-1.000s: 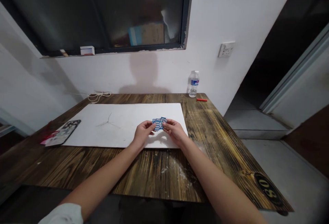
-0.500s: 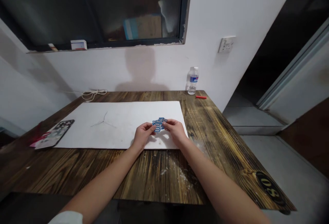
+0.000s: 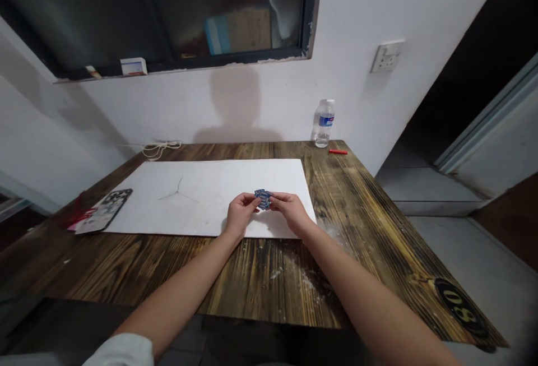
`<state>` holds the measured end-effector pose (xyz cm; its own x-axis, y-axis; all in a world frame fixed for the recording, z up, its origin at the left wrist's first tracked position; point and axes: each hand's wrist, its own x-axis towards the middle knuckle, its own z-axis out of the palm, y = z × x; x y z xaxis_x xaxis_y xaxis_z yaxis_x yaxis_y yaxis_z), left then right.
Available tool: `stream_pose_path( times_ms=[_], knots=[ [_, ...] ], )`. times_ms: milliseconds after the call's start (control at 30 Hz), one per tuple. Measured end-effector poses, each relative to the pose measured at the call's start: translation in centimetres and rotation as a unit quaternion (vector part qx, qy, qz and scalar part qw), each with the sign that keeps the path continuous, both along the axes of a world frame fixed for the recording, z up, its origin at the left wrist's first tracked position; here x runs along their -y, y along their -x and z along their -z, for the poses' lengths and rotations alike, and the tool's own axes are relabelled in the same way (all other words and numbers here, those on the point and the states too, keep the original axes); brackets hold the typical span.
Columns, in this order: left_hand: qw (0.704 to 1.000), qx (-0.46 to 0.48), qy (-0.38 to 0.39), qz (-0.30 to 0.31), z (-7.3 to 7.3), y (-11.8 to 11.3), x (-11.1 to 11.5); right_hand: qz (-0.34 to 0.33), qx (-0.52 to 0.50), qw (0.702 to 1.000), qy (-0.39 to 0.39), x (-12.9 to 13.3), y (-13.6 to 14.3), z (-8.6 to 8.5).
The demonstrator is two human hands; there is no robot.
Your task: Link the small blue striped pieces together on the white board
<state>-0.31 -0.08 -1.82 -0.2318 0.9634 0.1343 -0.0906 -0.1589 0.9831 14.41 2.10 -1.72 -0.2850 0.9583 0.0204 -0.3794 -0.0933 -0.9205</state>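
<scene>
Between my two hands is a small flat blue piece (image 3: 263,199) with a jagged outline and pale bar-like patches; its exact kind is too small to make out. My left hand (image 3: 241,212) pinches its left side between thumb and fingers. On the other side, my right hand (image 3: 291,209) grips the right edge the same way. Both hands are over the right part of a white board (image 3: 218,186), which lies on the wooden table. Fingertips cover the edges of the blue piece.
Thin dark lines form a three-armed shape (image 3: 177,191) on the board. A dark-edged tray-like item (image 3: 110,212) lies at left. A water bottle (image 3: 324,124), a red stick-like item (image 3: 338,152) and a coiled white cable (image 3: 162,147) are along the table's (image 3: 353,209) back.
The blue piece has turned in my fingers, looks darker and narrower, and my hands are closer together. The camera view has shifted slightly.
</scene>
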Motion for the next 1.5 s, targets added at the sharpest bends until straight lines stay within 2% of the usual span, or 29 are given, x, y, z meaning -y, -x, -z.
stream_pose_path(
  times_ms=[233,367,467,633,767,1000,1300,1500],
  knots=[
    [1.000,-0.010,-0.017,-0.011,-0.1,0.0,0.0,0.007,0.072,0.992,-0.108,0.6,0.5,-0.2],
    [1.000,0.002,-0.021,-0.009,-0.3,0.0,0.1,0.014,0.118,0.984,-0.130,0.8,0.7,-0.2],
    [0.999,0.017,-0.004,0.030,-0.4,0.1,0.1,0.015,0.114,0.988,-0.100,0.6,0.5,-0.2],
    [0.993,0.070,0.034,0.092,-0.2,0.6,-0.1,-0.039,-0.005,0.999,-0.007,0.5,0.0,-0.2],
    [0.985,0.114,0.054,0.114,-0.2,0.9,-0.2,-0.065,-0.041,0.996,0.032,0.7,0.0,-0.2],
    [0.990,0.112,0.046,0.079,-0.8,0.5,0.1,-0.031,-0.046,0.997,0.045,0.8,0.0,-0.4],
    [0.997,0.060,0.023,0.047,-1.1,-0.1,0.3,-0.010,-0.021,0.999,0.041,0.8,0.1,-0.4],
    [0.994,0.110,0.023,0.016,-0.7,0.3,-0.2,0.002,-0.065,0.996,0.057,0.4,-0.3,-0.6]
  ],
)
